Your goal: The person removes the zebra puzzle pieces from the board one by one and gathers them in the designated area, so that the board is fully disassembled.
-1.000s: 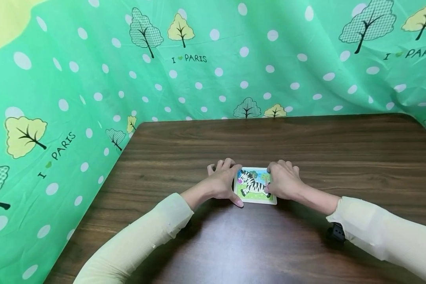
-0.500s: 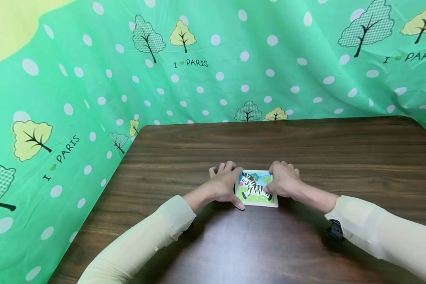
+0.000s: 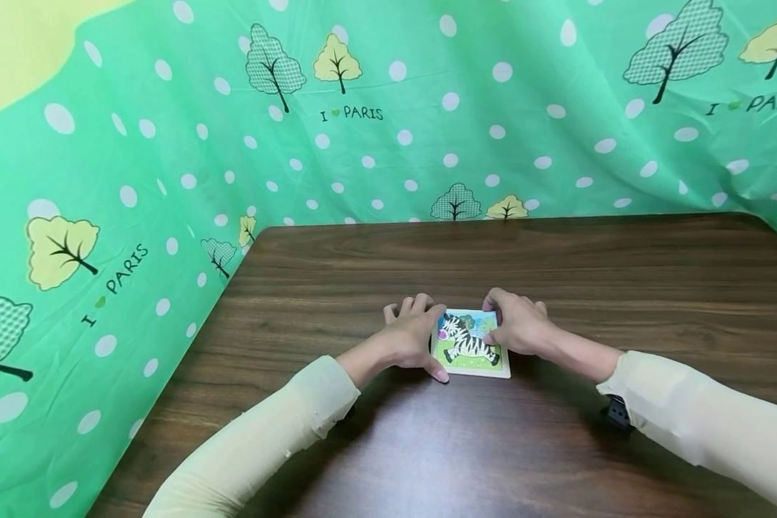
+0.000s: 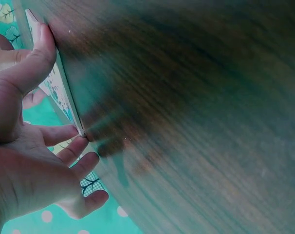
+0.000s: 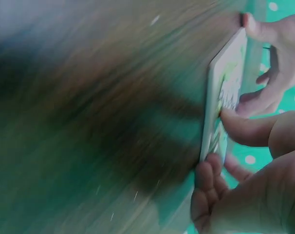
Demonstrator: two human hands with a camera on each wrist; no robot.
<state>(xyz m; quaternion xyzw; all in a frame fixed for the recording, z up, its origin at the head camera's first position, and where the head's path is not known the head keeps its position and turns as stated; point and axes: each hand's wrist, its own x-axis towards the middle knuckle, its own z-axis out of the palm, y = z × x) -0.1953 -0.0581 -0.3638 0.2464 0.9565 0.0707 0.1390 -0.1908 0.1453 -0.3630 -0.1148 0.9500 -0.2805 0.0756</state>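
Observation:
A small flat zebra puzzle with a white border lies on the brown table, framed by both hands. My left hand holds its left side, thumb at the near corner and forefinger at the far corner; the other fingers spread over the wood. My right hand is at the far right part of the puzzle. In the right wrist view, the right thumb rests on the picture while the curled fingers meet the edge. The left wrist view shows the puzzle's thin rim between left thumb and fingertips.
Dark wood tabletop surrounds the puzzle, with a glossy reflection in front. A green dotted cloth with printed trees hangs behind and along the left side. A black strap sits under the right sleeve.
My right hand has shifted slightly away from me along the puzzle's right side, baring more of its lower right part. The left hand keeps its place on the puzzle.

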